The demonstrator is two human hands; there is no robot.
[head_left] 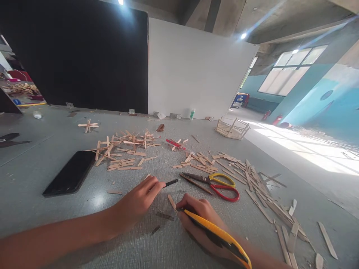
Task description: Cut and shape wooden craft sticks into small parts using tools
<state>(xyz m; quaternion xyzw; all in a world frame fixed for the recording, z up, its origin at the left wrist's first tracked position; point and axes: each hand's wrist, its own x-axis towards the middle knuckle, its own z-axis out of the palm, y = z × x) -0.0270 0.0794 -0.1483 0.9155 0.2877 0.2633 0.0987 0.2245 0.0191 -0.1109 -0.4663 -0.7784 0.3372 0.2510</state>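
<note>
My left hand (pixel 144 194) is closed in a pinch around a short dark strip (pixel 171 183), held just above the table. My right hand (pixel 202 216) grips a yellow-and-black utility knife (pixel 214 229), its handle slanting down to the lower right. The knife's dark front end is by the right fingertips, close to a small craft stick (pixel 171 201); whether they touch I cannot tell. Dark scraps (pixel 165 216) lie below the left hand. Beyond the right hand rest scissors (pixel 221 183) with one yellow and one red handle, beside a thin brown stick (pixel 198 184).
Craft sticks (pixel 123 163) lie in loose heaps across the table, with more sticks (pixel 269 200) along the right. A black phone (pixel 70 173) is at the left. Farther back are a small fenced stick model (pixel 232 129), a glue bottle (pixel 192 114) and upright black and white panels (pixel 196 71).
</note>
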